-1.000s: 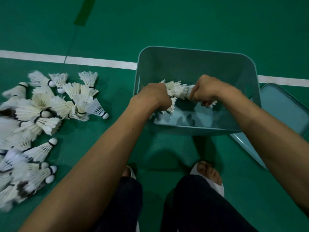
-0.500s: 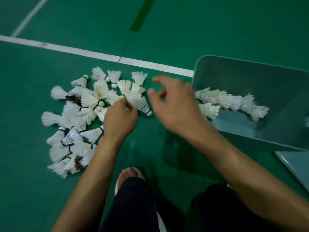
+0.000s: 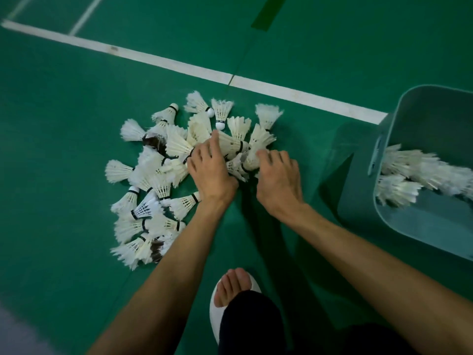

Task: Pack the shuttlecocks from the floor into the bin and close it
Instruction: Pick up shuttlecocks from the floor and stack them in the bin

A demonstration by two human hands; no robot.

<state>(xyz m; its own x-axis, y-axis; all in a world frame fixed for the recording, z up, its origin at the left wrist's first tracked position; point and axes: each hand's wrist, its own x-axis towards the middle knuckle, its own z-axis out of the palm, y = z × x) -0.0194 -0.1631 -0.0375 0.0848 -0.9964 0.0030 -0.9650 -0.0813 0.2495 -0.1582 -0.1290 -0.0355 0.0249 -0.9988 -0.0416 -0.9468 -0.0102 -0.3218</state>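
Nearest us: one bare foot (image 3: 234, 285) in a white slipper (image 3: 215, 313) on the green court floor (image 3: 64, 226), w/ a dark trouser leg (image 3: 252, 324) over its heel. Both our forearms reach fwd from the bottom edge. Our left hand (image 3: 211, 172) lies palm-down on the loose shuttlecocks (image 3: 158, 175), fingers spread & nearly straight, index finger stretched along one feather skirt. It grips nothing that we can see. Our right hand (image 3: 277, 183) is just beside it at the heap's right edge, fingers bent down onto the feathers. We can't tell if they've closed round one. The heap sits on the floor, left & centre, white feather skirts pointing every way, a couple w/ dark patches. To the right, apart from the heap, stands the blue-grey bin (image 3: 358, 201), open on top & cut by the frame edge. Inside it a nested row (image 3: 419, 172) of shuttlecocks lies across, blurred. Beyond the heap a white court line (image 3: 179, 66) runs diagonally, w/ a dark green stripe (image 3: 266, 14) farther back.
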